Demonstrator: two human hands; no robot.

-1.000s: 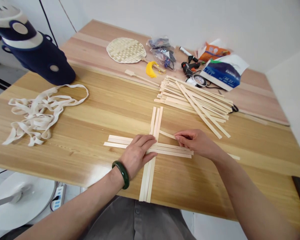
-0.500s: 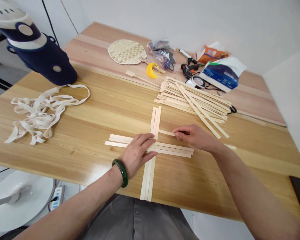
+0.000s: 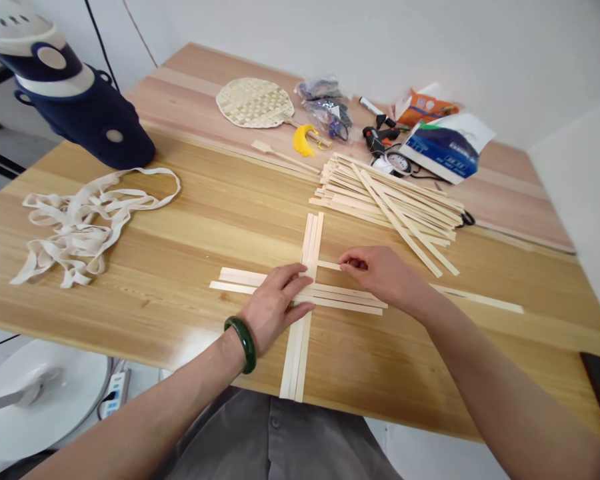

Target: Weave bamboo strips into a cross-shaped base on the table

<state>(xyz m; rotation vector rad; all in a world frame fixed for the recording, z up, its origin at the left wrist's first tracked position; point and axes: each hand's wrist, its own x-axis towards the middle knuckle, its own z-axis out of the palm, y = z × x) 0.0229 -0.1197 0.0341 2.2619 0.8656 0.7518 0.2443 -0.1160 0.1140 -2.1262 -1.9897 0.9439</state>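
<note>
Pale thin wooden strips form a cross on the table, with crosswise strips (image 3: pixel 347 298) passing through upright strips (image 3: pixel 295 357). Over the crossing lies my left hand (image 3: pixel 277 297), a green bangle (image 3: pixel 242 343) on its wrist; its fingers are stretched and apart, pressing on the strips. To the right, my right hand (image 3: pixel 375 270) is closed in a pinch on a single strip (image 3: pixel 330 265). That strip meets the upright strips at its left, and its far part shows beyond my right forearm. Its left tip is hidden at the upright strips.
Behind the cross lies a pile of loose strips (image 3: pixel 380 193). Farther back are a woven fan (image 3: pixel 255 103), a yellow tassel (image 3: pixel 303 141), a glue gun (image 3: pixel 377 139) and a blue box (image 3: pixel 440 153). White fabric tape (image 3: pixel 100 217) and a dark blue robot-shaped object (image 3: pixel 87 113) are at left.
My right hand has shifted slightly left toward the upright strips. The single strip's right end now reaches farther right past my forearm. My left hand stays in place.
</note>
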